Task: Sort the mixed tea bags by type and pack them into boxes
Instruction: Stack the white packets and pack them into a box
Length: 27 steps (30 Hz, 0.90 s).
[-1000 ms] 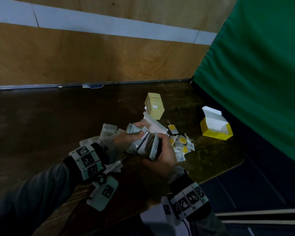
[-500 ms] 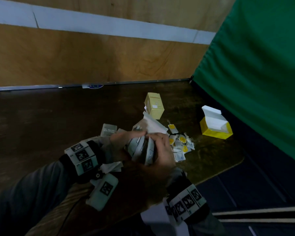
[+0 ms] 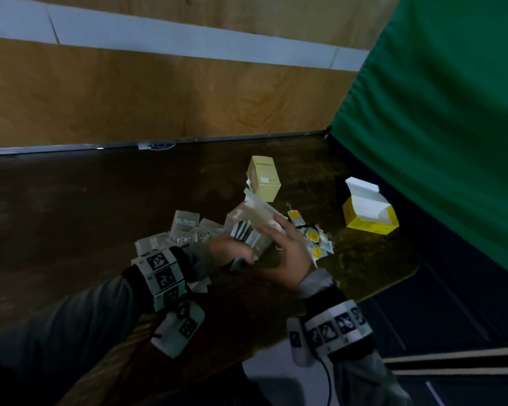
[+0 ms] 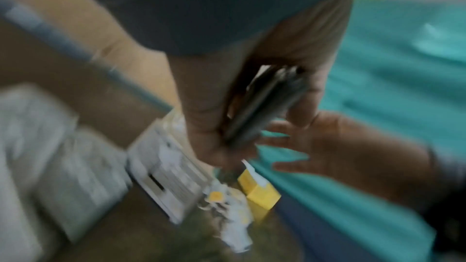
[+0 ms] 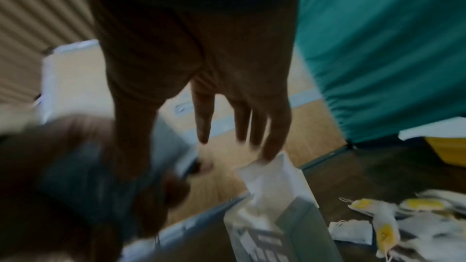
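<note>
My left hand (image 3: 235,253) grips a thin stack of grey tea sachets (image 4: 267,105) edge-on between thumb and fingers. Just beyond it stands an open grey-white box (image 3: 241,218) with its pale flap (image 3: 261,209) raised. My right hand (image 3: 279,232) is open with straight fingers, and one fingertip (image 5: 269,154) touches the flap. More grey sachets (image 3: 185,230) lie in a heap to the left of the box. White tea bags with yellow tags (image 3: 314,238) are scattered to its right.
An open yellow box (image 3: 367,221) with a white lid sits at the right near the table's edge (image 3: 393,285). A shut pale yellow box (image 3: 264,180) stands behind the pile. A green curtain (image 3: 437,127) hangs on the right, and a wooden wall (image 3: 159,98) backs the table.
My right hand has let go of the sachet stack and opened towards the box flap. The left hand alone now holds the stack, lower and nearer the box.
</note>
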{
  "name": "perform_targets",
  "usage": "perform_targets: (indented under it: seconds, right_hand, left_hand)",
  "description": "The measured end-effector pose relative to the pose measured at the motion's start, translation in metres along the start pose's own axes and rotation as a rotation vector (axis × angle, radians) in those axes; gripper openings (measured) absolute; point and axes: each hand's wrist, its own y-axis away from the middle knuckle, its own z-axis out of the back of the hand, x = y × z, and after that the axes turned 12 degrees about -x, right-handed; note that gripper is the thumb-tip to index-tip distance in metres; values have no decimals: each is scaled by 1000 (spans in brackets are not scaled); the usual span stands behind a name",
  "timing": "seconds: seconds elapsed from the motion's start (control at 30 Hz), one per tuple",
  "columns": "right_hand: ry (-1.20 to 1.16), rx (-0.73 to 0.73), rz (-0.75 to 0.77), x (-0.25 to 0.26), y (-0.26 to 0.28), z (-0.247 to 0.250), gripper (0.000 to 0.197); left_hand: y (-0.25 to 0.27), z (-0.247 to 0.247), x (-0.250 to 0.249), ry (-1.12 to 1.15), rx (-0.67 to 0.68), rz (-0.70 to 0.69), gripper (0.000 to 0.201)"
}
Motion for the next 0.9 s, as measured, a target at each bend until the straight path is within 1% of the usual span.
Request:
perform_targets:
  seconds: [0.03, 0.07, 0.1, 0.13, 0.17, 0.2, 0.23, 0.27, 0.3, 0.33, 0.37, 0.4, 0.43, 0.47, 0.5, 0.57, 0.6, 0.67, 0.7, 0.73, 0.77, 0.8, 0.87, 0.9]
  right_hand:
    - [-85, 34, -86, -7, -2, 5, 59]
    - [-217, 17, -179, -5, -1, 11, 45]
    - [-338, 15, -272, -3, -1, 12, 32]
    - [-427, 45, -372, 2, -1, 13, 27]
    - [-460, 92, -431, 4, -2, 10, 27]
    - [-484, 146, -473, 11, -2, 6, 26]
    - [-484, 167, -503, 11, -3, -1, 22]
    - [-499, 145, -549, 11, -4, -9, 22]
    - [-495, 84, -593, 8, -4, -17, 27]
    - [-475, 35, -621, 4, -2, -23, 31]
    - [-461, 12, -645, -3, 0, -29, 34]
    - [-464, 4, -670, -10, 4, -31, 36]
    - [-492, -4, -723, -18, 7, -31, 37]
    - [-546, -18, -791, -28, 10, -30, 38]
    - [-593, -37, -852, -37, 13, -30, 39]
    - [-643, -74, -936, -51, 20, -29, 43]
    - [-659, -94, -948, -57, 23, -27, 44]
    - [-702, -149, -925, -64, 28, -25, 40]
    - [-723, -174, -895, -65, 31, -23, 38]
    - [-741, -192, -854, -66, 32, -22, 36]
    - [-755, -213, -821, -67, 31, -21, 35]
    - [-760, -232, -788, -67, 31, -21, 36]
    - [-734, -276, -724, -66, 28, -21, 40]
    - [-709, -297, -695, -65, 27, -21, 42]
  left_hand:
    - [-3, 2, 4, -58, 4, -72, 20]
    - [-6, 5, 7, -170, 5, -135, 44]
    - [-9, 5, 10, -334, -27, -184, 64]
    - [-14, 2, 15, -476, -72, -228, 73]
    - [-20, -1, 19, -552, -119, -262, 73]
    - [-28, -8, 20, -525, -149, -232, 66]
    - [-31, -14, 17, -489, -135, -213, 61]
    - [-32, -18, 18, -491, -148, -190, 69]
    - [-35, -22, 20, -464, -163, -221, 83]
    - [-38, -26, 23, -539, -141, -247, 87]
    - [-39, -29, 23, -621, -134, -262, 80]
    - [-36, -28, 20, -668, -72, -298, 70]
    - [-38, -29, 21, -676, 24, -300, 71]
    - [-35, -23, 20, -696, 28, -344, 79]
    - [-37, -17, 18, -728, -10, -362, 84]
    - [-55, 0, 17, -885, -60, -401, 75]
    - [-64, 6, 16, -983, -45, -385, 68]
    - [-78, 14, 14, -1129, -23, -313, 53]
    - [-81, 17, 13, -1159, -10, -299, 45]
    - [-86, 18, 17, -1194, 8, -314, 40]
    - [-86, 16, 18, -1201, 28, -327, 38]
    - [-83, 9, 22, -1218, 26, -383, 38]
    - [-70, -12, 26, -1261, -8, -623, 33]
    - [-64, -23, 28, -1298, 13, -714, 30]
